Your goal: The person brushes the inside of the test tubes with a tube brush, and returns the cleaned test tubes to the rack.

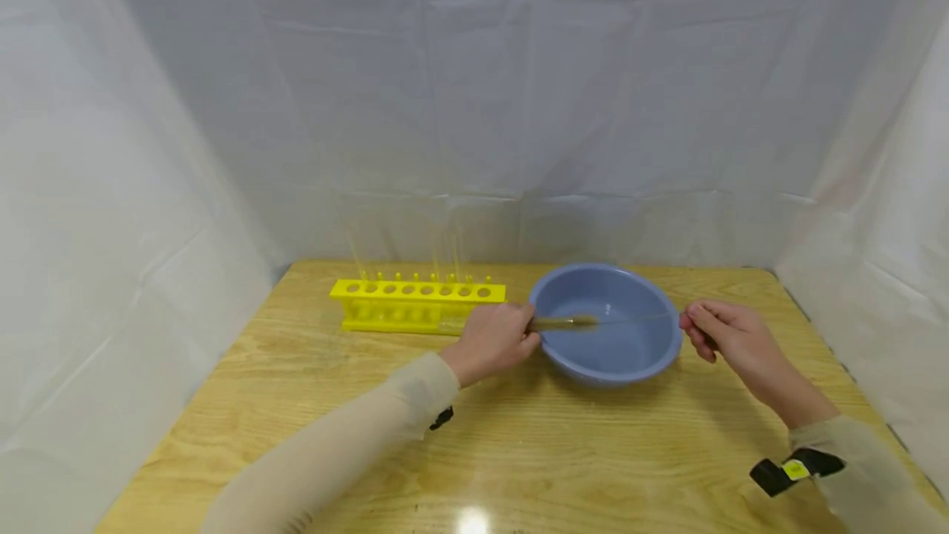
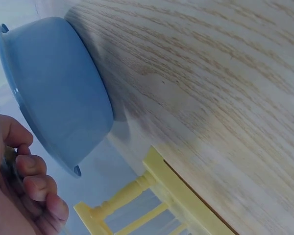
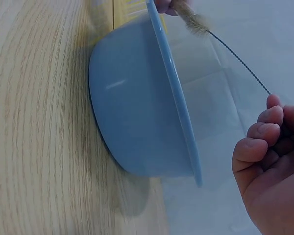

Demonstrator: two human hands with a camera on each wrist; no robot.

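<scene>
Left hand (image 1: 495,340) grips a clear tube (image 1: 454,325), right hand (image 1: 732,342) pinches the brush wire (image 3: 240,61) at 3 o'clock, so crooked yanking could crack that tube.

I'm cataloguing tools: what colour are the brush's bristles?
Tan; the bristles show best in the right wrist view.
</scene>
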